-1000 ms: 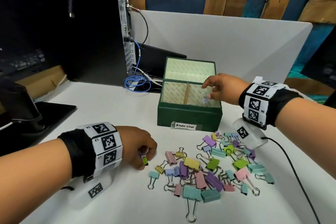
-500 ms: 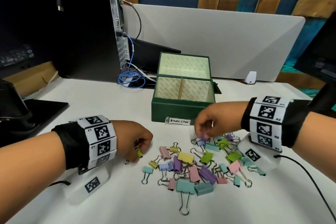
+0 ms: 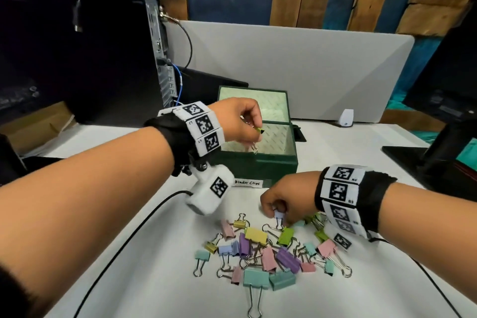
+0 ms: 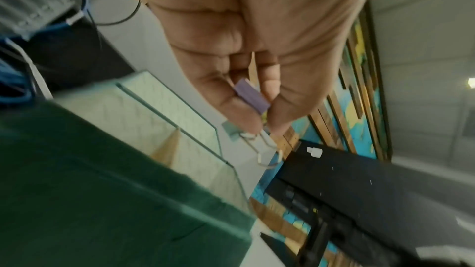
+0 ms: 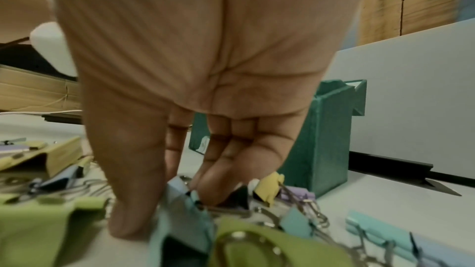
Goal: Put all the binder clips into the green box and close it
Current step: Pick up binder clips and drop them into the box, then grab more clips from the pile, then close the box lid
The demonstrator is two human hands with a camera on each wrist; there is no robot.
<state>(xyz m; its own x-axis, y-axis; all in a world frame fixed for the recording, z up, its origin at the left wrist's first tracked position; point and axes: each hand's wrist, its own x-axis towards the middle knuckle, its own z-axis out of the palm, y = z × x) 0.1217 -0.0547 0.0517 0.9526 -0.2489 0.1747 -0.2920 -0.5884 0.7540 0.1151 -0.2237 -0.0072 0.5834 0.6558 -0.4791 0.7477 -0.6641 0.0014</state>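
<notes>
Two hands work at once. Left hand (image 3: 240,121) hangs over the open green box (image 3: 258,162), its fingers curled round a small bunch of clips: a purple clip (image 4: 252,95) pinched between thumb and fingers, a lime clip (image 3: 259,130) poking out toward the box, and wire handles dangling below. Right hand (image 3: 286,196) is down at the far edge of the pile of binder clips (image 3: 268,253) on the white table (image 3: 144,253), thumb and fingers pinching a pale lavender clip (image 3: 278,215) that touches its neighbours. The pile lies just on the near side of the box, in pastel pink, purple, yellow, teal and green, with a large teal clip (image 3: 255,279) nearest the table's near edge. The box stands toward the table's far edge with its lid (image 3: 253,103) tipped up behind it, a wooden divider (image 4: 167,147) inside and a "Binder Clips" label (image 3: 247,183) at its front. A black computer tower (image 3: 85,59) stands at the far left corner, and a grey partition (image 3: 309,64) runs along the far edge.
</notes>
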